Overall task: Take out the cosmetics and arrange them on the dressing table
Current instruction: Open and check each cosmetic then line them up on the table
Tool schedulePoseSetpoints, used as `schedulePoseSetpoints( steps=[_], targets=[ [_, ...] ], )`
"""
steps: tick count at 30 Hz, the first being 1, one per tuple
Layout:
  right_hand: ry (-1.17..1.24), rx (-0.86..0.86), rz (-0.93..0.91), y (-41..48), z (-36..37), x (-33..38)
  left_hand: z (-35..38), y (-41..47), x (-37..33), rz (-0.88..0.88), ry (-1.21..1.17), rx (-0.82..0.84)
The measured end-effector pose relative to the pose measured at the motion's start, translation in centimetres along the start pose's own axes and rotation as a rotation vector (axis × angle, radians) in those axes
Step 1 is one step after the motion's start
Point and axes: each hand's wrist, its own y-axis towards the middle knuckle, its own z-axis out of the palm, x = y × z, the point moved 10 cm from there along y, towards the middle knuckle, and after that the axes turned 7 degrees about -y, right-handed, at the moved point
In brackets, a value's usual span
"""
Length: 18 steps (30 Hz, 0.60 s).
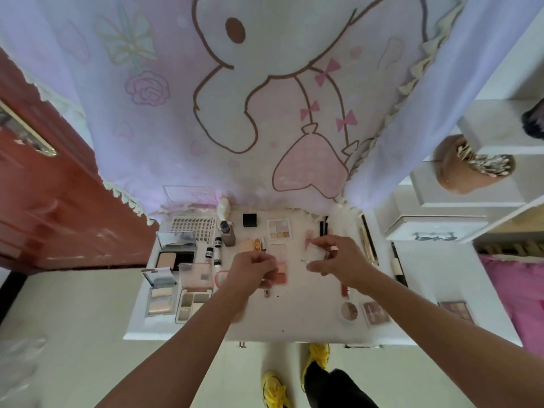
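Cloth printed with a cartoon rabbit (265,98) hangs across the far side, the largest thing we see. Under it stands the white dressing table (309,325), between a red door (44,216) on the left and white shelves (471,219) on the right (a brown cup of cotton swabs (468,166) sits on one shelf). The cosmetics (192,303) lie spread over the tabletop, most of them in its left half. Both bare arms reach in from the near edge to the middle of the table. Our left hand (250,272) has its fingers curled down against a pink blush compact (282,273), though we cannot tell whether it truly grips it. Our right hand (338,257), just to the right, pinches a small clear square case (315,251) and holds it tilted above the table. At the left edge an open powder compact (176,254) lies just near of a false-lash card (192,228). Far centre we find a nine-pan eyeshadow palette (279,229), a black cube box (250,220) beside it and a foundation bottle (228,234) further left. Near right lie a brownish palette (375,312) and a round jar (349,312), close together.
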Motion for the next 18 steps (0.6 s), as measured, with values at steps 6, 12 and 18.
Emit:
schedulePoseSetpoints(
  steps=[6,12,18],
  targets=[
    [0.357,0.024,-0.017,-1.9,-1.6,3.0,2.9,-0.8,-4.4,0.083,-0.076,0.108],
    [0.47,0.023,0.012,-1.9,-3.6,5.2,3.7,-1.3,-8.1,0.152,-0.08,0.15],
    [0.481,-0.043,0.037,-2.0,-5.9,6.4,5.4,-1.5,-11.2,0.221,-0.091,0.141]
  ],
)
